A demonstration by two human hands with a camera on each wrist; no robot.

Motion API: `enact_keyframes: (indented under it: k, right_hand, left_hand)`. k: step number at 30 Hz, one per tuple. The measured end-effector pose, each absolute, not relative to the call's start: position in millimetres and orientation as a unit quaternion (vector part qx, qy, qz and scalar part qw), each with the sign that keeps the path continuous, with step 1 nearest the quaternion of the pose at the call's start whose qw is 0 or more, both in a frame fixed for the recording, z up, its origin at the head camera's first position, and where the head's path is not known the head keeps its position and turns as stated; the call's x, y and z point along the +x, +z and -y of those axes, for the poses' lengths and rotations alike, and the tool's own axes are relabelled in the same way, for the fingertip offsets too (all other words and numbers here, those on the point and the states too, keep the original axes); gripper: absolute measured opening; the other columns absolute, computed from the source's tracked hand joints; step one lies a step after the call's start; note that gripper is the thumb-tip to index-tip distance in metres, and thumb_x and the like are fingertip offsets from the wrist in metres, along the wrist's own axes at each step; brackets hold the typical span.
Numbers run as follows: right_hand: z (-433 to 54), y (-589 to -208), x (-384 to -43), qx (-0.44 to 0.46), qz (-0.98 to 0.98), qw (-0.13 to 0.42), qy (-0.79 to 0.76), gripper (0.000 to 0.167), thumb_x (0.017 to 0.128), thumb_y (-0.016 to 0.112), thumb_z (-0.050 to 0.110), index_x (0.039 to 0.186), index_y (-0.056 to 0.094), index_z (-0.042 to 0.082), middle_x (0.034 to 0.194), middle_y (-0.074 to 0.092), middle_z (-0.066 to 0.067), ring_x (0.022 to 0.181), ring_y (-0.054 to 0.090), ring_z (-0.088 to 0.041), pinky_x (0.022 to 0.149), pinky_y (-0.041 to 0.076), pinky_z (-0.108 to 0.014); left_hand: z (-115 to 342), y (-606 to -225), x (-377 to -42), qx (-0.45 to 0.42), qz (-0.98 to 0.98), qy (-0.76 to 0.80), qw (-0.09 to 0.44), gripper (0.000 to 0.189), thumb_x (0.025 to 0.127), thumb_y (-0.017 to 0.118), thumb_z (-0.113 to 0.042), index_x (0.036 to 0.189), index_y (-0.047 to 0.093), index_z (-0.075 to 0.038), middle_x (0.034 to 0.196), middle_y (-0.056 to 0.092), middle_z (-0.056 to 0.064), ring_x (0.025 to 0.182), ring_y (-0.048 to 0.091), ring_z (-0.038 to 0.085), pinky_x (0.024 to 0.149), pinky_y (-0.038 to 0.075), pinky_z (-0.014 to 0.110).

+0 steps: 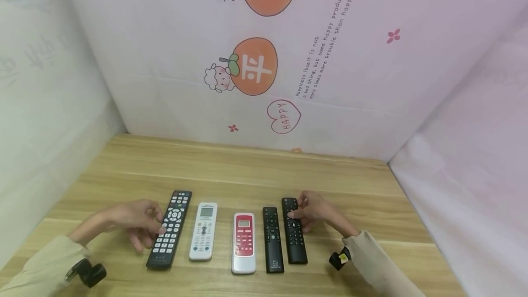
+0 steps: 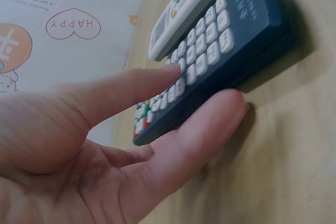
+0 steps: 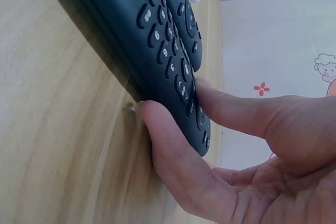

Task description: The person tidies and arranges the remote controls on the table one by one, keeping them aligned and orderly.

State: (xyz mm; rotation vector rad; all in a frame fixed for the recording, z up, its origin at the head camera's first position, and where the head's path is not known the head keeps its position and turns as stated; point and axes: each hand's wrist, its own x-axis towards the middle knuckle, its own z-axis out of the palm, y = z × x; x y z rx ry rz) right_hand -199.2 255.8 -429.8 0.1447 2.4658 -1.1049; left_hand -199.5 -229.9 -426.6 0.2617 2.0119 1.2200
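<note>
Five remote controls lie in a row on the wooden table. At the left end, my left hand grips a dark remote control with white buttons; the left wrist view shows the thumb on its buttons and fingers along its side edge. My right hand holds the rightmost black remote control near its far end. There the thumb lies over the top and a finger is against the side, as the right wrist view shows. Both remotes appear to rest on or very near the table; any slight lift is unclear.
Between the hands lie a white remote control, a red and white remote control and another black remote control. The wooden table meets a printed white curtain at the back, with white cloth on both sides.
</note>
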Motion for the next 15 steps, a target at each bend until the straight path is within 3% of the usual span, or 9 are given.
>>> enact_keyframes:
  k: [7, 12, 15]
  right_hand:
    - [-257, -424, -199, 0.042, -0.897, 0.222, -0.38, 0.037, 0.096, 0.078, 0.018, 0.115, 0.054, -0.003, 0.087, 0.067, -0.019, 0.069, 0.072, -0.026, 0.06, 0.065, -0.039]
    - [-261, -424, -203, 0.036, -0.904, 0.219, -0.365, 0.033, 0.101, 0.072, 0.023, 0.116, 0.054, -0.001, 0.09, 0.067, -0.019, 0.067, 0.072, -0.026, 0.059, 0.065, -0.039]
    - [-265, -423, -205, 0.027, -0.91, 0.21, -0.358, 0.029, 0.103, 0.068, 0.021, 0.117, 0.054, 0.0, 0.094, 0.066, -0.019, 0.067, 0.072, -0.028, 0.058, 0.064, -0.04]
  left_hand:
    - [226, -422, -217, 0.118, -0.851, 0.436, 0.268, 0.037, 0.102, 0.065, -0.017, 0.124, 0.054, 0.011, 0.099, 0.069, 0.017, 0.08, 0.069, 0.025, 0.065, 0.065, 0.04]
    - [217, -422, -226, 0.158, -0.894, 0.39, 0.15, 0.039, 0.104, 0.061, -0.019, 0.129, 0.059, 0.011, 0.119, 0.067, 0.027, 0.105, 0.068, 0.041, 0.086, 0.062, 0.052]
    - [212, -421, -230, 0.192, -0.898, 0.381, 0.112, 0.041, 0.106, 0.06, -0.023, 0.135, 0.059, 0.006, 0.132, 0.064, 0.029, 0.121, 0.062, 0.047, 0.098, 0.056, 0.06]
